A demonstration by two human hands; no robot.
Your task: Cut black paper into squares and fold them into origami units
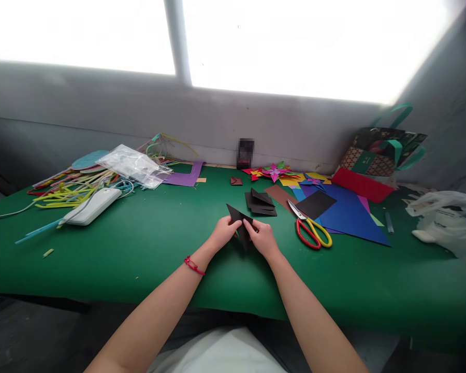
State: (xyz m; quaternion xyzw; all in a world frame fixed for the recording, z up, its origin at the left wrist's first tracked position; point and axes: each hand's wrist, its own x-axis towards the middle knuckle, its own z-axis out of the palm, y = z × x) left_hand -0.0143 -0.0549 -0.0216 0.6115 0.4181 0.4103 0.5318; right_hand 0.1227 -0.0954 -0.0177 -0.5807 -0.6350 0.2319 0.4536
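Between my two hands is a folded piece of black paper (236, 213), held above the green table with one pointed corner sticking up to the left. My left hand (223, 233) pinches its left side, thumb on top. On the other side my right hand (263, 237) grips it the same way, and the two thumbs nearly meet at the middle. The undersides of the fingers are hidden. Just beyond lie folded black paper pieces (261, 203). Scissors (308, 225) with one red and one yellow handle rest to the right, partly open, by a flat black sheet (316, 205).
Blue paper (353, 215) and a red packet (361, 185) lie right, near a gift bag (373, 155) and a white plastic bag (448, 220). Folded paper flowers (274, 172) sit at the back. On the left are pipe cleaners (68, 194), clear plastic (130, 163) and a white device (95, 206).
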